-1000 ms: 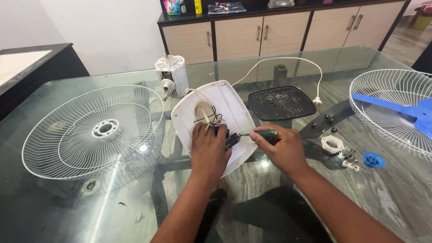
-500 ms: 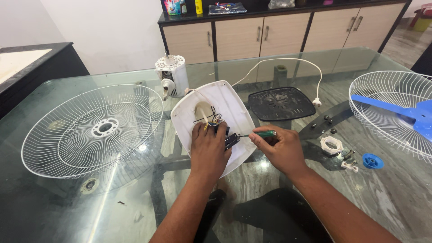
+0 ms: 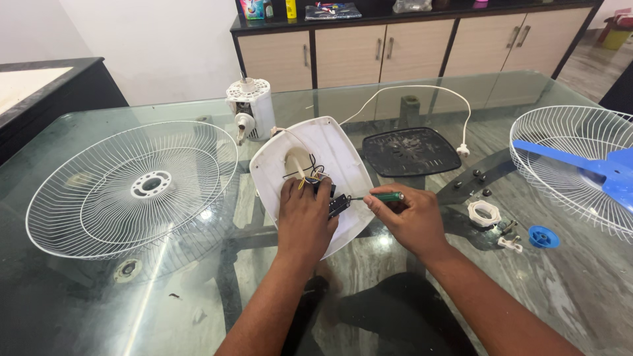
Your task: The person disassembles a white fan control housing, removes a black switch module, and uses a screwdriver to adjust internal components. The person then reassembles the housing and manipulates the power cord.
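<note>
White fan base (image 3: 330, 158) lies upside down on glass surface (image 3: 198, 290), middle. Left hand (image 3: 303, 221) presses on it – fingers curled over small black switch part (image 3: 338, 206) and wires. Right hand (image 3: 412, 217) closed around green screwdriver (image 3: 386, 196) – tip touching black part. Wire guard (image 3: 132, 184) left, fan motor (image 3: 252, 109) behind.

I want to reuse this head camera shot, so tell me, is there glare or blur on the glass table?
Head view: the dark glass table mirrors the room, with bright glare spots near the white wire fan guard; both hands, left and right gripping the green-handled screwdriver, look sharp; edges bow slightly.
</note>
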